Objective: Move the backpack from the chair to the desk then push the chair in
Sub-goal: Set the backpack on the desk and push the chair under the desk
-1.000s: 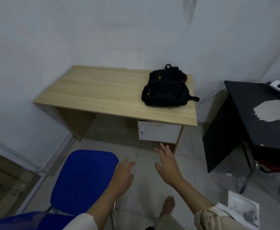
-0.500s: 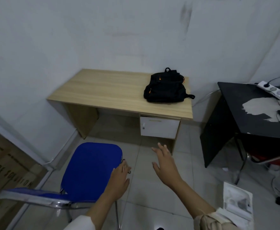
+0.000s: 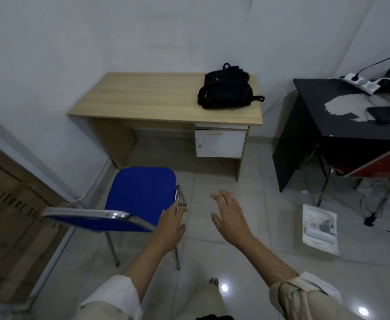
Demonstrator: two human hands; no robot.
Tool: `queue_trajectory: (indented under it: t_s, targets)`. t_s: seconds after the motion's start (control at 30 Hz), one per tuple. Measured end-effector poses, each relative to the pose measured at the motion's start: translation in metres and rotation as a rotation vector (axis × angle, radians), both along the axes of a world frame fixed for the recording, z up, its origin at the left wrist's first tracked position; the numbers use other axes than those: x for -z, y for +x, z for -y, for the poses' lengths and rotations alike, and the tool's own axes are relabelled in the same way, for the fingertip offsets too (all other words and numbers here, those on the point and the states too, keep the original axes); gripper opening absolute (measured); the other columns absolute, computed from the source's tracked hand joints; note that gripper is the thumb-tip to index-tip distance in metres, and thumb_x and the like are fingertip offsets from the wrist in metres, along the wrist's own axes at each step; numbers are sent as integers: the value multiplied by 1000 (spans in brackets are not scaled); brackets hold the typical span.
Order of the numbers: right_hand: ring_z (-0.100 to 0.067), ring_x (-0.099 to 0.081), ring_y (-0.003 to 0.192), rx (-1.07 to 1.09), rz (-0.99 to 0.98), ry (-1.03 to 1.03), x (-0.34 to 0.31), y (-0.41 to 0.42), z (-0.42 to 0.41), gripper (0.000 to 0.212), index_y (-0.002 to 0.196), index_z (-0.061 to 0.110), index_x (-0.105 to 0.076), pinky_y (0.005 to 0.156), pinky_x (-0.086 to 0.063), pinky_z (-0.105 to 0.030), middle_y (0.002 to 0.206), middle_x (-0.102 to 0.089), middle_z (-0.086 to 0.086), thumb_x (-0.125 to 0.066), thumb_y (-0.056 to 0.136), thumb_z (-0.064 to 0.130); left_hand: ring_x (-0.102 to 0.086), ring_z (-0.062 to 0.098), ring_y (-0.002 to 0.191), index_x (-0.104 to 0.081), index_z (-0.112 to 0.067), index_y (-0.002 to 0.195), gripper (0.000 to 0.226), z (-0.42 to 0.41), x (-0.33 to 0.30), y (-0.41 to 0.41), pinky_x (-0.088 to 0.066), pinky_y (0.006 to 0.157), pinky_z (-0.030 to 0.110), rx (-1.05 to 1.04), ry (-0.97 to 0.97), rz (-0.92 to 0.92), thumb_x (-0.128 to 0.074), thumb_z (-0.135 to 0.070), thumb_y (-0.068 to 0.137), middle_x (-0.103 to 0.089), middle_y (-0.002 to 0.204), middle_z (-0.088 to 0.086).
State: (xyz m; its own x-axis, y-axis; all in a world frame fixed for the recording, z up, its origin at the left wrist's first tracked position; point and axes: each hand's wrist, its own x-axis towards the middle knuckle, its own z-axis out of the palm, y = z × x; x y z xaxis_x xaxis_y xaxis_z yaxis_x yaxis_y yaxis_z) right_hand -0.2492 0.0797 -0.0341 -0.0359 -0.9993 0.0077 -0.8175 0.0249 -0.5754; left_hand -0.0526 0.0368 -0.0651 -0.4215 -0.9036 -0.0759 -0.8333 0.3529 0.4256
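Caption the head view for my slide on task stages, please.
Backpack already on the desk; left hand at the blue chair's frame, right hand open beside it.

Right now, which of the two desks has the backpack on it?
The light wooden desk against the wall; the backpack lies at its right end. The black desk holds cables.

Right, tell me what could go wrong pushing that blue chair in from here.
The left hand touches only the right side of the blue padded chair at its chrome frame, while the right hand hovers free, so a one-sided push may swing it crooked. The opening under the light wooden desk sits beside a white drawer unit, which the chair could hit.
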Motion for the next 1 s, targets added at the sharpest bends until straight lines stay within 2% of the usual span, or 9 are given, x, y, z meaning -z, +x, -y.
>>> queue_trajectory:
  t_s: [0.1, 0.17, 0.33, 0.47, 0.57, 0.73, 0.83, 0.93, 1.0]
  targets:
    - [-26, -8, 149, -28, 6, 35, 8, 30, -22, 54, 144, 22, -30, 121, -9, -39, 161, -16, -8, -52, 95, 18, -30, 29, 140, -39, -16, 139, 48, -12, 1, 28, -24, 119, 43, -70, 16, 4, -55, -16, 94, -19, 158, 12]
    - [-25, -8, 149, -61, 3, 37, 10, 49, -28, 54, 144, 24, -29, 121, -8, -38, 161, -15, -7, -52, 95, 18, -28, 28, 142, -38, -18, 141, 49, -16, -1, 51, -27, 118, 44, -125, 29, 2, -55, -17, 94, -15, 160, 10]
    - [-24, -7, 149, -93, 8, 56, 12, 95, -26, 53, 145, 24, -29, 121, -8, -37, 161, -15, -6, -50, 97, 21, -31, 27, 140, -41, -18, 139, 47, -21, -9, 101, -33, 116, 42, -216, 18, -120, -54, -13, 94, -19, 158, 7]
    - [-23, -10, 149, -118, 27, 66, 10, 152, -9, 55, 146, 23, -28, 121, -10, -36, 160, -19, -5, -52, 97, 29, -30, 20, 140, -42, -19, 137, 46, -15, -22, 148, -33, 116, 38, -120, -73, -170, -52, -8, 93, -26, 155, 3]
    - [-21, -11, 148, -149, 83, 30, 5, 222, 8, 61, 148, 26, -25, 122, -13, -39, 160, -18, -2, -54, 95, 38, -29, 20, 141, -42, -20, 136, 48, -3, -31, 205, -32, 117, 40, -140, -134, -194, -54, -7, 92, -28, 155, 4]
    - [-23, 5, 150, -179, -5, -31, 4, 292, 40, 72, 150, 31, -16, 123, -7, -50, 162, -7, 1, -57, 92, 42, -20, 18, 146, -30, -18, 144, 58, 16, -29, 279, -18, 121, 44, -173, -131, -118, -56, -16, 93, -20, 158, 6]
    - [-26, 5, 150, -151, -111, 63, 8, 317, 58, 74, 151, 30, -10, 123, -4, -51, 163, -4, -2, -56, 94, 38, -19, 16, 146, -26, -19, 145, 60, 33, -22, 312, -6, 124, 42, -64, -169, 12, -55, -21, 93, -23, 157, 3]
    - [-28, 3, 150, -121, -221, 139, 13, 325, 68, 75, 151, 31, -7, 121, -4, -52, 163, -5, -4, -55, 94, 37, -15, 20, 147, -25, -23, 145, 65, 53, -20, 323, -2, 121, 43, -6, -153, 75, -59, -24, 90, -22, 158, 4]
    - [-28, 2, 150, -106, -255, 174, 13, 327, 75, 74, 151, 31, -9, 120, -2, -54, 162, -9, -3, -53, 93, 45, -10, 23, 148, -23, -26, 145, 69, 66, -20, 325, 0, 121, 46, 22, -111, 118, -62, -29, 89, -21, 158, 4]
